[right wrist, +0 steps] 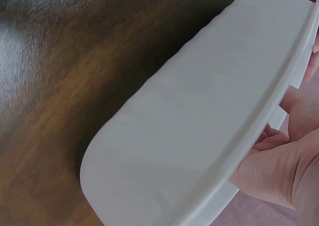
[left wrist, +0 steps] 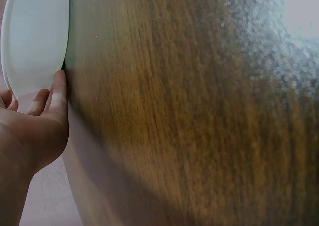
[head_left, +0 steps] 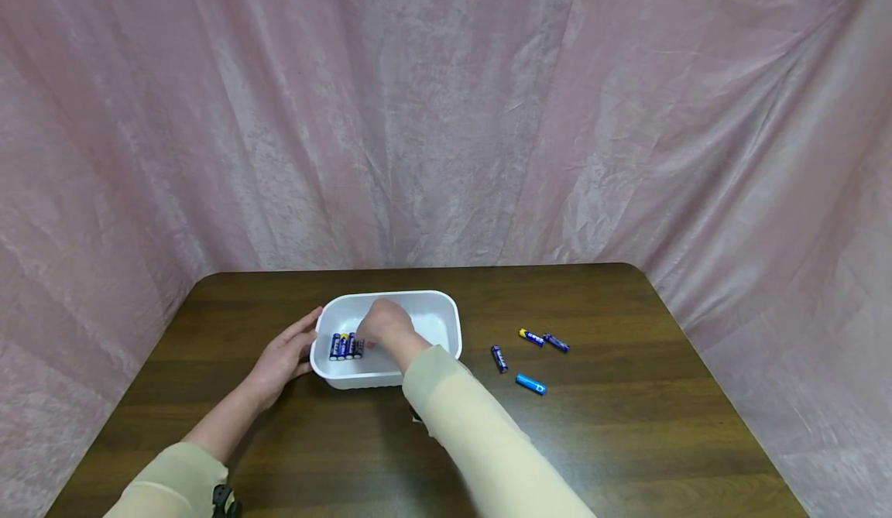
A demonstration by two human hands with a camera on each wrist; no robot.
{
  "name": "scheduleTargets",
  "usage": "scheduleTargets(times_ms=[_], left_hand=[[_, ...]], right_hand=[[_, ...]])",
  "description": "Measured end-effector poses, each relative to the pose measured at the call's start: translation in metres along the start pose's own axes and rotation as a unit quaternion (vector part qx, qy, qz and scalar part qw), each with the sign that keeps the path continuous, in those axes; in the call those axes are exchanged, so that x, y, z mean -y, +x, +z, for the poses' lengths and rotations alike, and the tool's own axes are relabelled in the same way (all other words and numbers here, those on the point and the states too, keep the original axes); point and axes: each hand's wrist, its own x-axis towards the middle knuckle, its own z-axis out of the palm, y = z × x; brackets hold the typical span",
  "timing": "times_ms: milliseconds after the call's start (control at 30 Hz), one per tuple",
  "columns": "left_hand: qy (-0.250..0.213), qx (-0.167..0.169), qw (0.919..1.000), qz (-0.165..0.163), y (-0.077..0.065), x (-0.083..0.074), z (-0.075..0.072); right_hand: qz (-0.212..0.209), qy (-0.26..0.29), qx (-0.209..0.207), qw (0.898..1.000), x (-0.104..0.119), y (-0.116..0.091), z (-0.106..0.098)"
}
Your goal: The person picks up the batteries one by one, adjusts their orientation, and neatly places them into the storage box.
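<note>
A white plastic tray (head_left: pixel 435 324) stands on the wooden table. Inside its left part, several dark blue AA-type batteries (head_left: pixel 342 347) lie side by side in a row. My left hand (head_left: pixel 280 361) rests against the tray's left end, its fingers fairly straight along the outer wall; the left wrist view shows the same hand (left wrist: pixel 42 118) touching the tray (left wrist: pixel 37 36). My right hand (head_left: pixel 387 323) reaches into the tray, fingers curled down just right of the row. Its fingertips are hidden, also in the right wrist view, where the tray wall (right wrist: pixel 184 106) covers them.
To the tray's right, on the table (head_left: pixel 627 425), lie a light blue battery (head_left: pixel 531 384), a dark blue battery (head_left: pixel 499 358), a yellow-ended blue battery (head_left: pixel 532 337) and another dark blue one (head_left: pixel 556 342). A pink curtain (head_left: pixel 446 115) hangs behind the table.
</note>
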Motion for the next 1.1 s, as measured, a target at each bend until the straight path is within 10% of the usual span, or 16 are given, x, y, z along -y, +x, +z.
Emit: scheduleTargets(times_ms=[1100], left_hand=[[-0.011, -0.005, 0.9999, 0.007, 0.004, 0.005, -0.004]], right_hand=[[-0.101, 0.084, 0.027, 0.991, -0.018, -0.009, -0.073]])
